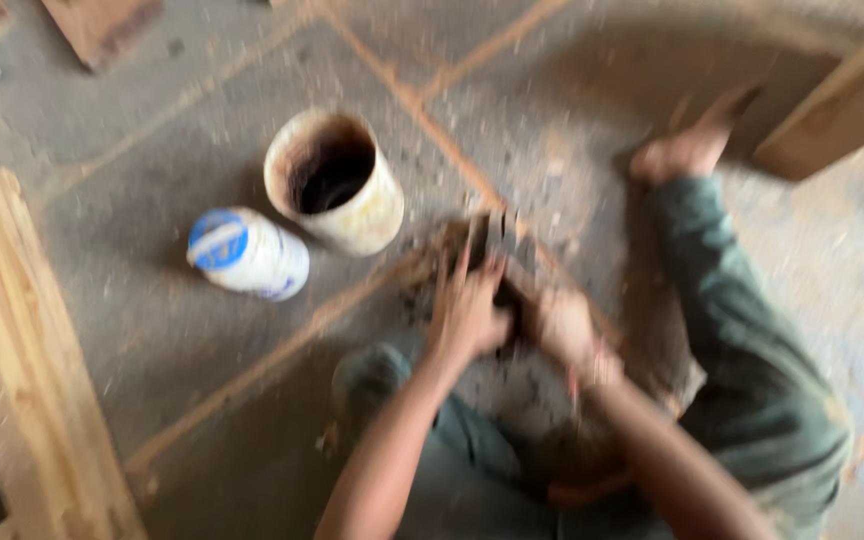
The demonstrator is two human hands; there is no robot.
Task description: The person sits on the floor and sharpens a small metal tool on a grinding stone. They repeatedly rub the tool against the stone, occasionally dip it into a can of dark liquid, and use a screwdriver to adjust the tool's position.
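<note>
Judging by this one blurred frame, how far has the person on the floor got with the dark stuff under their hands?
Done: an open bucket stands upright by a white tub lying on its side.
In hand: the left hand and right hand press on a dark lump on the floor.
Left: the lump is not yet in either container; blur hides more.

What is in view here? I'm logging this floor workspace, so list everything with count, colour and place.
Open bucket: one, cream, dark inside, upper centre of the floor.
Tub: one, white with blue lid, on its side left of the bucket.
Wooden planks: pale, left edge.
Wooden piece: one, top right.
Dark clump: brown, blurred, under both hands.
Foot: bare, upper right.
Left hand: on the clump.
Right hand: on the clump.
</note>
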